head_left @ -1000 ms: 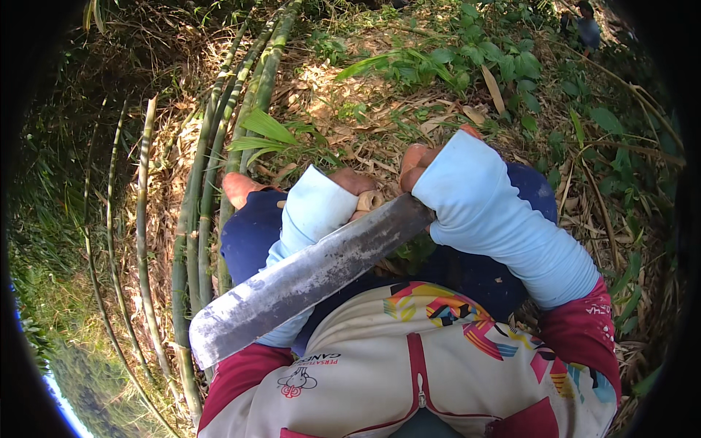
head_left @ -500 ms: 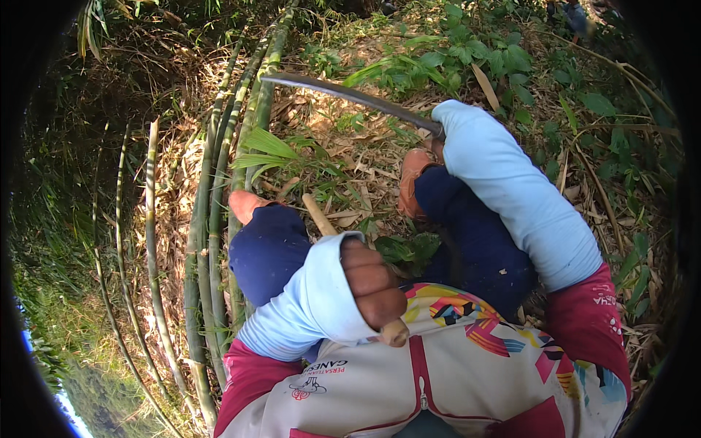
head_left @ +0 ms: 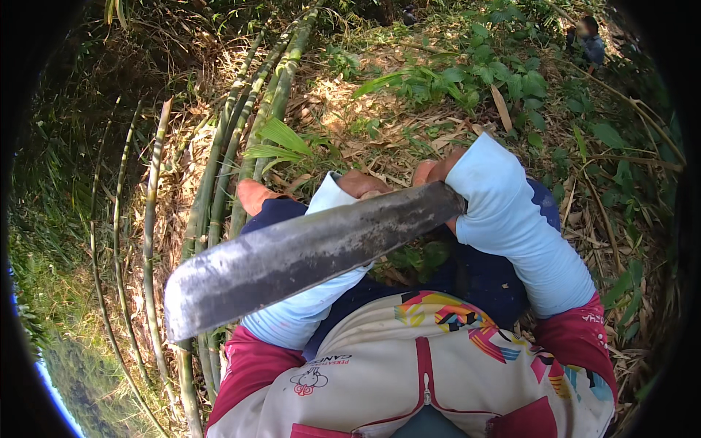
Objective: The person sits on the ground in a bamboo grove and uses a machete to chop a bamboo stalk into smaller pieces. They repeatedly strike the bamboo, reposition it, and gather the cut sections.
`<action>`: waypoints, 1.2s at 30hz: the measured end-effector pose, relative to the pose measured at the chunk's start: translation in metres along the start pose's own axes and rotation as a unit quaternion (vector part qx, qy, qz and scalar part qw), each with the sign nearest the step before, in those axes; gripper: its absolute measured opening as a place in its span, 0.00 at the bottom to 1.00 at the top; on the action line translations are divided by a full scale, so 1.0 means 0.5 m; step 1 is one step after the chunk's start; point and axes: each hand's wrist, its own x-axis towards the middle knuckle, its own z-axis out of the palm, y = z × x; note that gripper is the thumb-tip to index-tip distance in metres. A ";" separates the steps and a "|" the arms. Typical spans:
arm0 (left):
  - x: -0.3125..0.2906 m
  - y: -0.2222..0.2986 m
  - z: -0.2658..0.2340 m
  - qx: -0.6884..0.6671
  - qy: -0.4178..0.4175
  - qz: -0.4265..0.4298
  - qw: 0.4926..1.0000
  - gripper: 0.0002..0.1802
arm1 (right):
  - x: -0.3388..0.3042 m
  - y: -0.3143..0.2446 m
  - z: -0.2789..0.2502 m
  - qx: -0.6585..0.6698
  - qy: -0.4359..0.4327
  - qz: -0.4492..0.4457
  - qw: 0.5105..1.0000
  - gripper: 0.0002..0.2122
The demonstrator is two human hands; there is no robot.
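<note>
A machete (head_left: 307,252) with a broad, worn grey blade reaches from the right toward the lower left, crossing in front of my left forearm. My right hand (head_left: 445,166), partly covered by a light blue sleeve, is closed round its handle, which is mostly hidden. My left hand (head_left: 358,182) is closed just behind the blade. A small pale end of the wooden stick (head_left: 372,194) seems to show at its fingers; the blade hides the rest.
Tall green bamboo stems (head_left: 219,175) rise on the left, near my left foot. A cut bamboo stem (head_left: 152,212) stands farther left. Leafy plants (head_left: 504,73) grow ahead over dry leaf litter. Another person (head_left: 590,45) is at the far right.
The machete has swung down and nearer, its tip now low on the left and its flat side showing. My left hand has moved forward, behind the blade. Another person shows more fully.
</note>
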 end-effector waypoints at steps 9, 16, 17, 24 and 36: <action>0.031 0.026 -0.006 0.294 -0.090 0.056 0.950 0.12 | 0.008 -0.016 0.022 -0.060 -0.012 -0.070 0.996 0.07; 0.020 -0.010 -0.011 0.371 -0.073 0.079 0.922 0.10 | 0.004 -0.010 0.022 -0.041 -0.039 -0.065 0.996 0.11; 0.016 -0.022 -0.017 0.378 -0.075 0.088 0.919 0.10 | 0.001 -0.010 0.022 -0.026 -0.049 -0.057 0.997 0.14; 0.019 -0.023 -0.046 0.444 -0.190 0.026 0.875 0.08 | 0.002 -0.018 0.021 -0.023 -0.071 -0.025 0.997 0.12; -0.015 -0.068 -0.057 0.327 -0.119 0.003 0.938 0.09 | -0.015 0.019 0.037 0.005 -0.091 -0.015 0.996 0.14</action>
